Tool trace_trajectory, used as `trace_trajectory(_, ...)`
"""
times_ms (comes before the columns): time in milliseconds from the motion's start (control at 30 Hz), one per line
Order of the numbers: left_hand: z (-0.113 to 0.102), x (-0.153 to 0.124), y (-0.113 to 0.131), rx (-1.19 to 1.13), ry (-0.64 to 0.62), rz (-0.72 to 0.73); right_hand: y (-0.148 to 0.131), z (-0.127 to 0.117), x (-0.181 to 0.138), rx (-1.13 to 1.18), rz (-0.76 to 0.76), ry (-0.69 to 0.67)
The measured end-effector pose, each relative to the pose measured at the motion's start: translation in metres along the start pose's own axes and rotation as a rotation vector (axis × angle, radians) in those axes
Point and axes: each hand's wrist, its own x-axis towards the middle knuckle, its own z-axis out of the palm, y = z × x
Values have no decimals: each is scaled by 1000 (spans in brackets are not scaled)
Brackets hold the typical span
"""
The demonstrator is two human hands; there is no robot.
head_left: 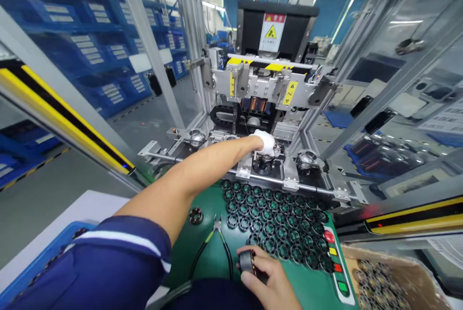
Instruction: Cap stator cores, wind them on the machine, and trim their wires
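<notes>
My left hand [265, 142], in a white glove, reaches into the machine with the arm stretched out. Its fingers curl down at a round metal fixture [263, 164] on the rail; what they grip is hidden. Low in the view, my bare right hand [267, 276] holds a motor stator [247, 261], a dark ring with copper at one edge, between thumb and fingers. Left of that hand, cutting pliers [217, 225] with black and green handles lie spread on the green table. A single copper-wound ring [196, 215] rests near their tips.
Rows of black rings [278, 218] cover much of the green table [210, 204]. A button panel [338, 266] borders its right side, beside a cardboard box [408, 271] of wound parts. A blue bin [39, 262] stands left. Yellow-black light-curtain posts [68, 117] flank the machine.
</notes>
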Motion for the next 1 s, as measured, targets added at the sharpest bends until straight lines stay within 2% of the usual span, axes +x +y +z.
trace_trajectory(67,-10,-4,4,24,22,5,-6,15,3,-14,-12,20)
trace_trajectory(167,-28,-22,13,37,149,44,-14,37,20,-364,-168,-81)
trace_trajectory(233,-37,-47,17,21,231,77,-13,52,40,-612,-291,-177)
trace_trajectory(333,-33,-111,11,-16,280,186,1,82,76,-747,-416,-271)
trace_trajectory(400,-12,-168,-2,-67,269,356,11,102,97,-801,-496,-305)
trace_trajectory(467,24,-229,-18,-141,169,367,17,117,112,-837,-552,-286)
trace_trajectory(500,47,-258,-26,-198,93,297,17,120,115,-851,-565,-253)
trace_trajectory(567,97,-307,-41,-258,-37,9,17,116,114,-875,-574,-160)
trace_trajectory(633,147,-338,-49,-218,-56,-183,17,97,104,-895,-563,-54)
trace_trajectory(733,203,-352,-47,-206,-2,-346,23,55,84,-934,-495,109)
trace_trajectory(800,221,-350,-40,-238,69,-381,31,31,77,-962,-438,175)
trace_trajectory(900,226,-346,-35,-305,198,-383,47,14,76,-976,-398,170)
trace_trajectory(1000,222,-338,-42,-382,351,-411,56,17,78,-952,-400,140)
